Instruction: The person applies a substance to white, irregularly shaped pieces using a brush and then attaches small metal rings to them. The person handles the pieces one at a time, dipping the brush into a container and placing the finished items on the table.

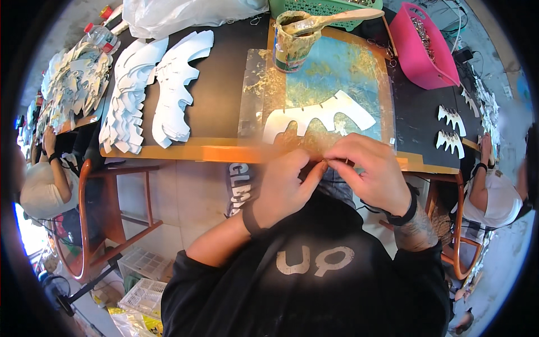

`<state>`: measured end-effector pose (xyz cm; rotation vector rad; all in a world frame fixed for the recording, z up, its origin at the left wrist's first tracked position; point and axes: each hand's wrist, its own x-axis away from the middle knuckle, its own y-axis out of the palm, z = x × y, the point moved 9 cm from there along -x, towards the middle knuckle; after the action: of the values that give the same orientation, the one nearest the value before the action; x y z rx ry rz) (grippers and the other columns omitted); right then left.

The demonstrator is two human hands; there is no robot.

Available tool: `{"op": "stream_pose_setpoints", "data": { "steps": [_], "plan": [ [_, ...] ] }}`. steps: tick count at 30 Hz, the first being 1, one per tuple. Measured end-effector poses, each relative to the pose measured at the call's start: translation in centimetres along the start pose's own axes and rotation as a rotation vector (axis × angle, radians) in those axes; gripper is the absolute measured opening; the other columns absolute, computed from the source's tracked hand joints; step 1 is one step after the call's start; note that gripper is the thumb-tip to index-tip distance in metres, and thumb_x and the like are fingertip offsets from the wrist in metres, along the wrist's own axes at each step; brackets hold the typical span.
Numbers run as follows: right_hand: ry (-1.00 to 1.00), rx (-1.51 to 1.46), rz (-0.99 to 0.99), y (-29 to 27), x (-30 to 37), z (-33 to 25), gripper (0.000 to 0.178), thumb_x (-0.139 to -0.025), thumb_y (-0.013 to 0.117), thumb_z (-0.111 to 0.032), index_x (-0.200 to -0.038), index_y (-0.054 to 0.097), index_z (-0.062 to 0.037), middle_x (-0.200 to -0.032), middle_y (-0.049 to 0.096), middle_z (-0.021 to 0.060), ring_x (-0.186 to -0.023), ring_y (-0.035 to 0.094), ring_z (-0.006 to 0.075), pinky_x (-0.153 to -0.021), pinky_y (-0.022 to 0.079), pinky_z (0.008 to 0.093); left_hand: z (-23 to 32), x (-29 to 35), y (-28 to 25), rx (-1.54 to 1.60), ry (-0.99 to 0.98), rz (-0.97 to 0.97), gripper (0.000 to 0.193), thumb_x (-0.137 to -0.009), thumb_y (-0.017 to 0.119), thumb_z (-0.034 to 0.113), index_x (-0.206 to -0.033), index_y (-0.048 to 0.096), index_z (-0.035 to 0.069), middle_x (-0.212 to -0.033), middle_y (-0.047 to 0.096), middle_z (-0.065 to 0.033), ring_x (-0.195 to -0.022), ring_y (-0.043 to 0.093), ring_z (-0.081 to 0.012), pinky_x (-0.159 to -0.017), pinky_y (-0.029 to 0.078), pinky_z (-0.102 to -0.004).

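My left hand (283,185) and my right hand (368,174) meet at the near table edge, fingertips pinched together on a small thin piece (324,163) that I cannot identify. Just beyond them a white cut-out shape (314,118) with notched edges lies on a glue-smeared clear sheet (337,78). Behind it stands a glue-covered tin (292,42) with a wooden brush (337,19) resting across its top.
Stacks of white cut-outs (151,90) lie on the black table top (224,84) at left. A pink basket (429,48) stands at the back right, with small white pieces (451,129) near it. Other people sit at left (45,180) and right (494,191).
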<state>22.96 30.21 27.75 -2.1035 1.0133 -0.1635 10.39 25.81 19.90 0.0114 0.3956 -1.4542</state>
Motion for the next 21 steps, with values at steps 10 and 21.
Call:
{"op": "stream_pose_setpoints", "data": {
  "steps": [10, 21],
  "plan": [
    [0.108, 0.114, -0.092, -1.7, -7.4, 7.3, 0.010, -0.087, 0.076, -0.002, -0.097, 0.077, -0.0009, -0.095, 0.074, 0.0095, -0.085, 0.071, 0.0201, -0.072, 0.053, 0.0316, 2.4, -1.2, 0.6, -0.301, 0.292, -0.100, 0.020, -0.084, 0.080, 0.004, -0.099, 0.067, 0.007, -0.093, 0.067, -0.0084, -0.079, 0.065, -0.0278, -0.070, 0.051, -0.0385],
    [0.015, 0.272, -0.142, 0.5, -9.6, 9.9, 0.014, -0.088, 0.072, -0.015, -0.097, 0.078, -0.0061, -0.098, 0.073, 0.0096, -0.095, 0.066, 0.0331, -0.082, 0.052, 0.0424, 1.4, 0.1, -2.3, -0.346, 0.307, -0.087, 0.028, -0.080, 0.081, -0.002, -0.103, 0.066, 0.004, -0.097, 0.067, -0.0105, -0.083, 0.066, -0.0295, -0.073, 0.049, -0.0381]
  ]
}}
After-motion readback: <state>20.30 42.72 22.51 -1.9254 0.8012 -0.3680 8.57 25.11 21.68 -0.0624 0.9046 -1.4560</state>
